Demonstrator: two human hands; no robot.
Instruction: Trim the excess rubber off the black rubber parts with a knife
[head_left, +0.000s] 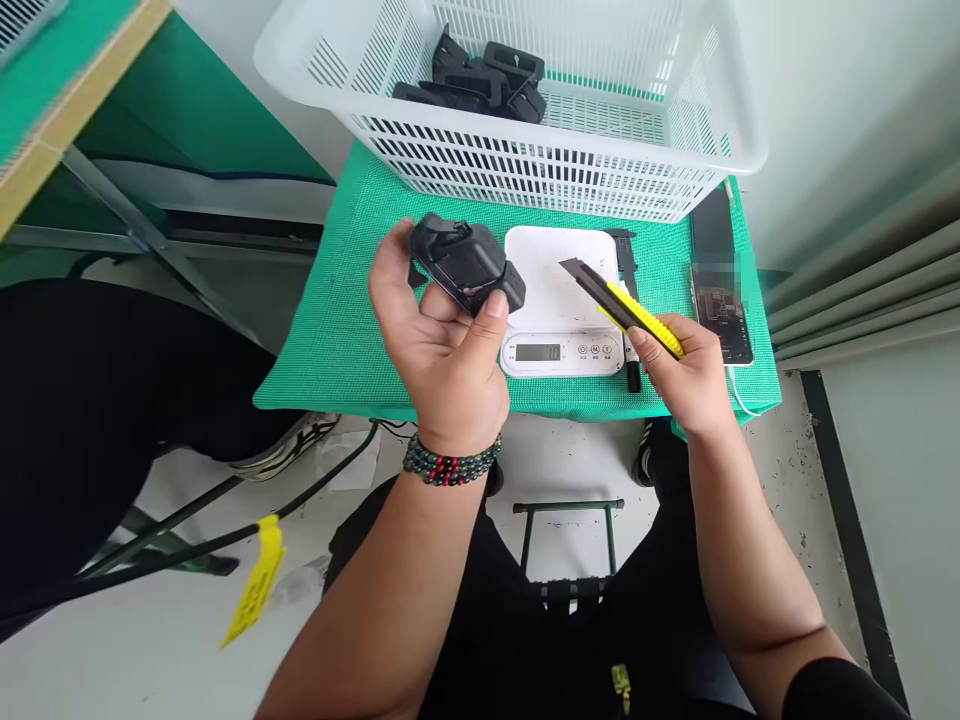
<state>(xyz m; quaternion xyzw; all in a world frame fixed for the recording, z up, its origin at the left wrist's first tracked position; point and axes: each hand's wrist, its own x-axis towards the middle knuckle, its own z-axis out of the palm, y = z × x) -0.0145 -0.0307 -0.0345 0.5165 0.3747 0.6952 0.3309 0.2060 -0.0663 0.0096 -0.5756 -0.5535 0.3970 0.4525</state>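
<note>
A black molded plastic part (469, 262) is gripped in my left hand (450, 345), the thumb pressing its near end and the fingers around its far side. My right hand (686, 365) is closed on a yellow utility knife (630, 308), its dark blade extended and pointing up and left. Blade and part are apart. Beneath and between the hands lies a white digital scale (559, 245) with a small display and several buttons. Its display digits are too small to read. Beside the scale, a dark caliper (624, 248) and a black-capped marker (634, 375) are partly hidden by the knife and my right hand.
A white slotted basket (517, 155) at the back of the green-covered table (341, 300) holds several black plastic parts (487, 80). A phone (724, 320) with a white cable lies at the right edge. Another person's dark-clothed leg (127, 370) is at left.
</note>
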